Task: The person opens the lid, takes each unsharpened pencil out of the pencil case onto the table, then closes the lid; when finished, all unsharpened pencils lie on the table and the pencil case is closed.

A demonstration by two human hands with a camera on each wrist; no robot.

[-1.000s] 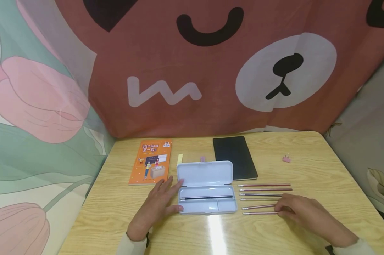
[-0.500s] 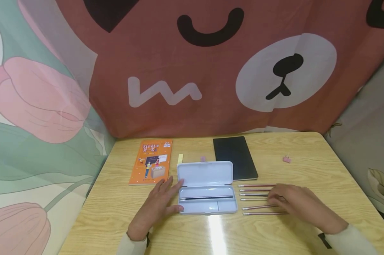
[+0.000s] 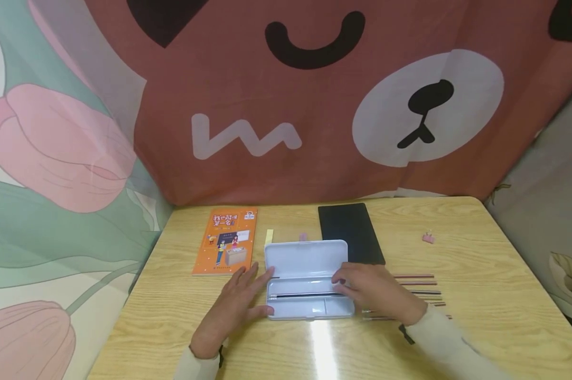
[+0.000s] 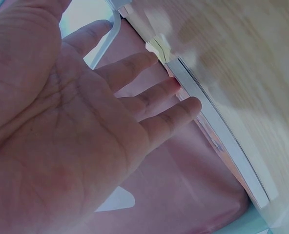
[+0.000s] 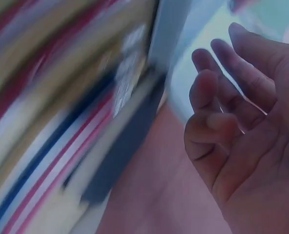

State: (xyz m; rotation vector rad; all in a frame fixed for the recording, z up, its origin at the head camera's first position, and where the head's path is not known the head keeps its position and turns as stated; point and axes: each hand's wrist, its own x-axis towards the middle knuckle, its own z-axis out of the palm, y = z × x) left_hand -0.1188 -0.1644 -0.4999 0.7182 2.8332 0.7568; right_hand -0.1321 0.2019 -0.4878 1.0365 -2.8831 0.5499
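Observation:
A light blue pencil case [image 3: 306, 259] lies with its lid up, one dark striped pencil [image 3: 305, 295] along its tray. Spread at the case's left edge, my left hand [image 3: 233, 303] touches it with thumb and index finger; in the left wrist view its fingers look straight. My right hand [image 3: 376, 287] is over the right end of the tray. In the right wrist view, that hand's fingers [image 5: 203, 92] are loosely bent with nothing between them. Several striped pencils [image 3: 415, 276] lie in a row to the right, partly hidden under the right hand and forearm.
An orange book [image 3: 226, 243] lies at the back left. Behind the case are a yellow strip [image 3: 269, 236], a small purple item [image 3: 303, 237] and a black notebook [image 3: 352, 232]. A pink binder clip [image 3: 428, 238] sits at the back right of the wooden table [image 3: 480, 253].
My right hand has moved left from the row of pencils to the right end of the pencil case, passing upward over the row first. My left hand has stayed at the case.

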